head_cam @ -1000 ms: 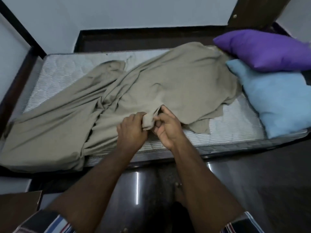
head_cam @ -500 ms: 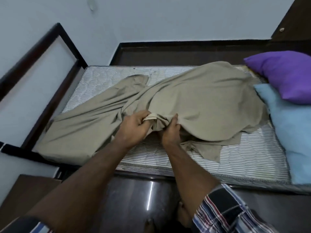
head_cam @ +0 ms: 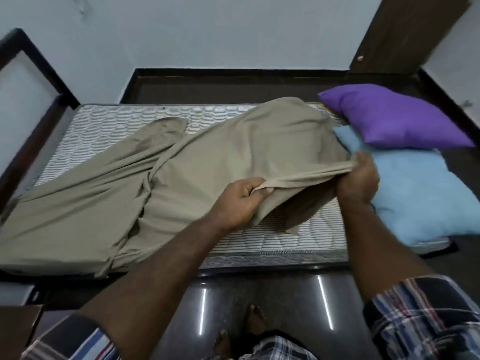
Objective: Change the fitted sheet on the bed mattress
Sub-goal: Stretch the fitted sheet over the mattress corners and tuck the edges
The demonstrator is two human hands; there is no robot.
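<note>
Above the striped mattress [head_cam: 285, 229], the hem of the beige fitted sheet [head_cam: 220, 157] is pinched by the left hand [head_cam: 241, 201] and gripped in the curled right hand [head_cam: 358, 183]. It is stretched taut between them, probably so a corner can be found; the rest lies bunched toward the left end, beside the blue pillow [head_cam: 420, 193].

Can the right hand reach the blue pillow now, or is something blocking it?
Probably yes: the right hand is just beside the blue pillow with nothing between them, but its fingers grip the beige sheet and must release it first.
</note>
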